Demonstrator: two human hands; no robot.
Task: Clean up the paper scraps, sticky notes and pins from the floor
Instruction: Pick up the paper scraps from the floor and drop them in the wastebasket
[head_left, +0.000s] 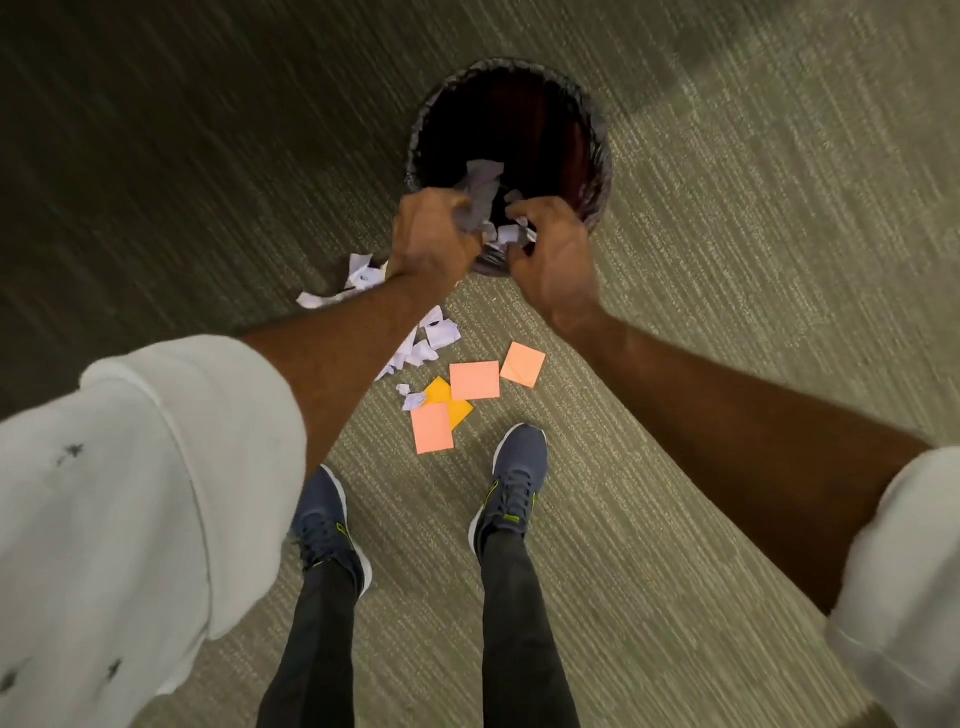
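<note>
A dark waste bin (587, 156) lined with a black bag stands on the carpet ahead of me. My left hand (434, 234) and my right hand (550, 244) are held over its near rim, both closed around crumpled white paper scraps (483, 192). More white paper scraps (358, 280) lie on the floor left of the bin, and others (431, 340) sit just below my left forearm. Three pink sticky notes (474, 380) and an orange sticky note (441, 392) lie on the carpet in front of my shoes. No pins can be made out.
Grey-green ribbed carpet (727, 260) covers the floor. My two dark blue shoes (514, 483) stand just behind the sticky notes. White sleeves are pushed up both my arms.
</note>
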